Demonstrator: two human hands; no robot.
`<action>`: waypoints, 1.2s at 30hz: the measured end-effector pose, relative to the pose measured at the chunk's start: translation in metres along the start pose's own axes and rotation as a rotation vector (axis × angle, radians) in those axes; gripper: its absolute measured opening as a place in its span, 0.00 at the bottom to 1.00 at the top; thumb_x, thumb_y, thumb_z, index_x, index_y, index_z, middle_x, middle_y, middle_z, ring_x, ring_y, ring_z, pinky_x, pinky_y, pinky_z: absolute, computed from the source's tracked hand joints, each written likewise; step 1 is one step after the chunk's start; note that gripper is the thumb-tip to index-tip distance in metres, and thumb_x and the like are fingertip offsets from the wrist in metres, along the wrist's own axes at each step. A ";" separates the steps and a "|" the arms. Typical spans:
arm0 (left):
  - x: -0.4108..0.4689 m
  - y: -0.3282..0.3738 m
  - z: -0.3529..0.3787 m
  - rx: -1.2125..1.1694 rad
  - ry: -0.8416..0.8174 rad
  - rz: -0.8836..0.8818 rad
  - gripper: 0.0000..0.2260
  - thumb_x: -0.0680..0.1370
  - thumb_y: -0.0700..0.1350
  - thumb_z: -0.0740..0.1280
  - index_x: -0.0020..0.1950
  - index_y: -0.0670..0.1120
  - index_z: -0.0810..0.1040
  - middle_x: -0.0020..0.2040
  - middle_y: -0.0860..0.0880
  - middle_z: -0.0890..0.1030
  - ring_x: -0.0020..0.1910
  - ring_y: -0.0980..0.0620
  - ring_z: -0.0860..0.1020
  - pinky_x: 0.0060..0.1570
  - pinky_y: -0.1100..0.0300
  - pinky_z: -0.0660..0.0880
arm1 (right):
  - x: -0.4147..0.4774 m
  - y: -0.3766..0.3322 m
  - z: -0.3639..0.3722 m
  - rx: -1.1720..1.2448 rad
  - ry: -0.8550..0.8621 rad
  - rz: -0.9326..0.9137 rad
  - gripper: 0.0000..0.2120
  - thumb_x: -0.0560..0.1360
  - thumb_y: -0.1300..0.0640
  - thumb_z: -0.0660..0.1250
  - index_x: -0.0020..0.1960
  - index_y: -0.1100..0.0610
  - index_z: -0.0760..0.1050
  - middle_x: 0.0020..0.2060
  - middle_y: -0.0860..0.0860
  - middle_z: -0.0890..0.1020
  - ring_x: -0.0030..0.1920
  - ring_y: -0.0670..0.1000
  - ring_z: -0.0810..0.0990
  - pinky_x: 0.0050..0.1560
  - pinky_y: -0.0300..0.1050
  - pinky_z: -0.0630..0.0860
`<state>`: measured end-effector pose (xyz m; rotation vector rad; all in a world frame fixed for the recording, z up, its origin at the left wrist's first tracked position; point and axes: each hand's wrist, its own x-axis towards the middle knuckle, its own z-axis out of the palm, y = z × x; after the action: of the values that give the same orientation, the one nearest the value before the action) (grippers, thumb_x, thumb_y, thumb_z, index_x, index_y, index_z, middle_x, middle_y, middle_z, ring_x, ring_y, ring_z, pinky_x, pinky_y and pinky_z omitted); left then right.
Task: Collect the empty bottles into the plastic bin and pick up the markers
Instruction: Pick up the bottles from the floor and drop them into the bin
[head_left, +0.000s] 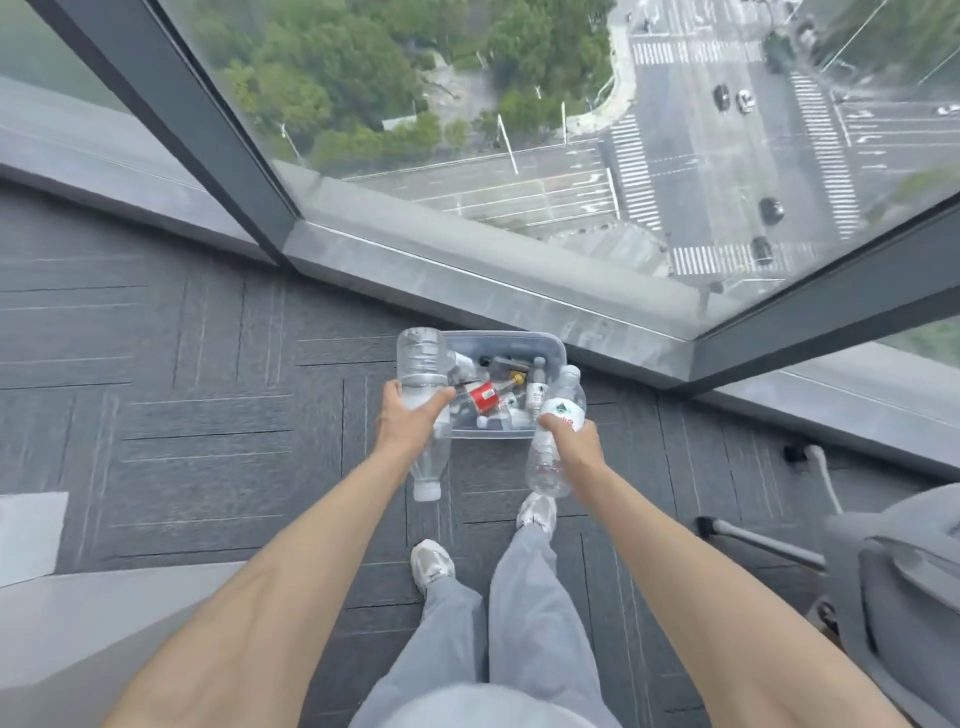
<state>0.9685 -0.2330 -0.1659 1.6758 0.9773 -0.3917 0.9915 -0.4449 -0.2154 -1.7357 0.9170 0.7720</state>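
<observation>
Left hand (410, 418): fingers wrapped round a clear bottle (421, 358), its cap end pointing toward the person.
Plastic bin (506, 339): on the carpet (208, 415) beside the window sill (467, 280), between the hands, with several bottles inside.
Right hand (574, 447): clamped on a labelled bottle (563, 402) at the bin's right edge.
Hands: apart.

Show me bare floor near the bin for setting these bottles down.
Carpet left of the bin, below the sill, is bare and wide. A narrower strip lies between bin and shoes. The bin itself is crowded with bottles; right of it, a cable and chair close in.
</observation>
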 end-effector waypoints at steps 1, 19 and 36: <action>0.009 -0.001 0.003 0.007 0.004 -0.009 0.32 0.71 0.58 0.72 0.69 0.48 0.64 0.59 0.47 0.75 0.52 0.48 0.78 0.46 0.53 0.79 | 0.013 -0.006 0.003 -0.022 -0.009 0.001 0.35 0.71 0.44 0.70 0.71 0.58 0.61 0.59 0.57 0.76 0.58 0.59 0.77 0.61 0.58 0.75; 0.076 -0.013 0.057 0.011 0.049 -0.158 0.28 0.75 0.54 0.70 0.70 0.47 0.64 0.58 0.51 0.71 0.49 0.54 0.71 0.41 0.63 0.66 | 0.112 -0.035 0.012 -0.102 0.032 -0.075 0.31 0.77 0.49 0.65 0.77 0.52 0.61 0.73 0.52 0.70 0.71 0.55 0.70 0.71 0.53 0.66; 0.061 0.036 0.090 0.129 0.007 -0.096 0.48 0.57 0.74 0.69 0.73 0.56 0.61 0.68 0.48 0.73 0.66 0.43 0.72 0.63 0.40 0.72 | 0.069 -0.050 -0.047 -0.087 -0.170 -0.055 0.22 0.74 0.47 0.66 0.67 0.50 0.72 0.61 0.50 0.80 0.60 0.52 0.79 0.65 0.58 0.74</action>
<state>1.0532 -0.2927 -0.2158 1.7511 1.0587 -0.5227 1.0730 -0.4934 -0.2345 -1.7338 0.7275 0.9195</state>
